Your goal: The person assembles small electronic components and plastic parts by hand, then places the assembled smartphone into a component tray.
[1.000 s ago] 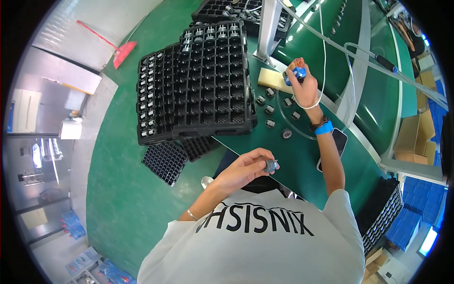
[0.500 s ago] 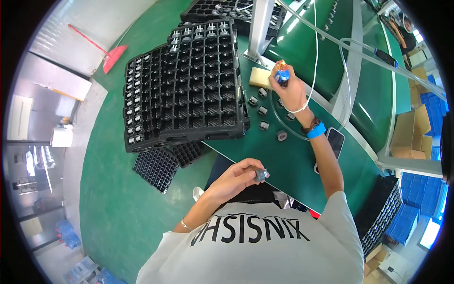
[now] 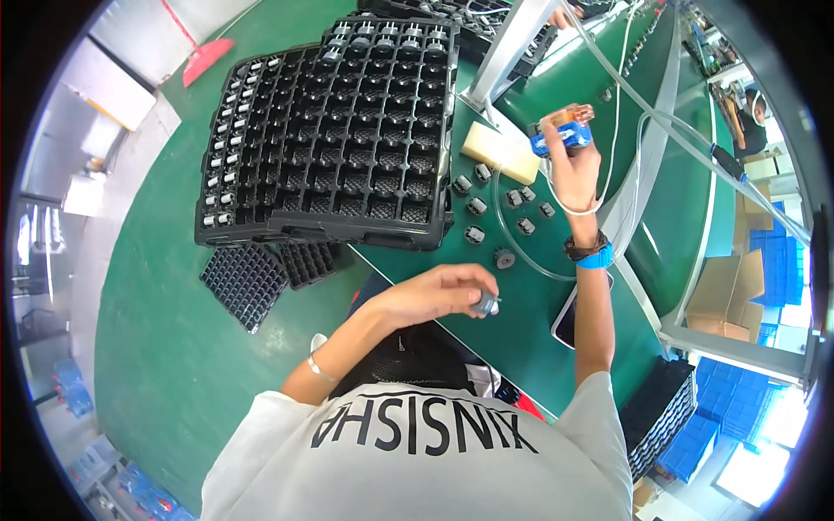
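My left hand (image 3: pixel 439 295) is closed at the near edge of the green table, pinching a small grey cylindrical part with a metal tip (image 3: pixel 486 302). Farther out on the right, my right hand (image 3: pixel 573 169) grips a blue and orange handheld device (image 3: pixel 563 132), whose exact kind I cannot make out. It is raised beside a pale yellow foam block (image 3: pixel 502 153). Several small grey-and-black motor-like parts (image 3: pixel 476 206) lie on the table between my hands. One rounder grey part (image 3: pixel 504 258) sits closest to my left hand.
Stacked black trays (image 3: pixel 365 148) stand at the left, some pockets filled with metal parts. A clear tube (image 3: pixel 512 239) curves across the green tabletop (image 3: pixel 530 304). A phone (image 3: pixel 566 319) lies under my right forearm. A white metal post (image 3: pixel 511 54) rises behind the foam block.
My right hand has moved away from the foam block with the device, which is now turned more sideways. My left hand still pinches the grey part. The whole view has shifted.
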`<state>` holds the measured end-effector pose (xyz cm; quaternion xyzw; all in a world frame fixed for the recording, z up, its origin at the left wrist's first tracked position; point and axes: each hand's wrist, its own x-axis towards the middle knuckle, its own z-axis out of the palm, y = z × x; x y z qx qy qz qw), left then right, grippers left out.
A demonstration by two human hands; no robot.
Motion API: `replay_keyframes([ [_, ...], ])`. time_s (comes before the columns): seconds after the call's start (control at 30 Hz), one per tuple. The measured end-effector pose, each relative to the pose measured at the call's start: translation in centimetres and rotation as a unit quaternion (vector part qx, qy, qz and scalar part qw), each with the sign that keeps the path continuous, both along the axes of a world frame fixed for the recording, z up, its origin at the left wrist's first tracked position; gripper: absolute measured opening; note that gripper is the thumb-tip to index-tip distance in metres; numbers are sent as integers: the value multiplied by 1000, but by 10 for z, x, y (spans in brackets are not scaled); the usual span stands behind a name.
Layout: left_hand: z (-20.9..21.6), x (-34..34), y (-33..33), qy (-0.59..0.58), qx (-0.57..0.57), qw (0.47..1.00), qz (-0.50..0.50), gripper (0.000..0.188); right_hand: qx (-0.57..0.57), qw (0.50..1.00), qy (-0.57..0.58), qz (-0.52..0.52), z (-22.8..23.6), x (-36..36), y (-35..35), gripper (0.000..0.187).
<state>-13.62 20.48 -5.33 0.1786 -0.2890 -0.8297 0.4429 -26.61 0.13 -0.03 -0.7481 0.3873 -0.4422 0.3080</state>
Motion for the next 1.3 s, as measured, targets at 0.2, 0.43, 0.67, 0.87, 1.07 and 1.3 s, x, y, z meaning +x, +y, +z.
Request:
replay_keyframes([
  [0.2,-17,-11,-19,27,-9,1000,-6,18,-28,994,106,9,-28,8,2,25],
  [0.43,-26,-14,-21,11,19,1000,-8,19,-85,986,145,-22,-43,9,0,26],
  [0.67,-24,-14,-24,8,47,999,-9,20,-101,981,156,-50,-49,14,4,26],
  [0.87,-27,-13,-25,4,39,999,-9,21,-83,985,142,-49,-44,16,6,29],
  [1.07,-25,-12,-23,-12,29,1000,-2,20,-88,993,6,-74,-51,-9,-47,26],
  [1.3,-25,-12,-24,-33,-21,999,-7,22,-122,944,170,-255,-78,-89,-164,39],
])
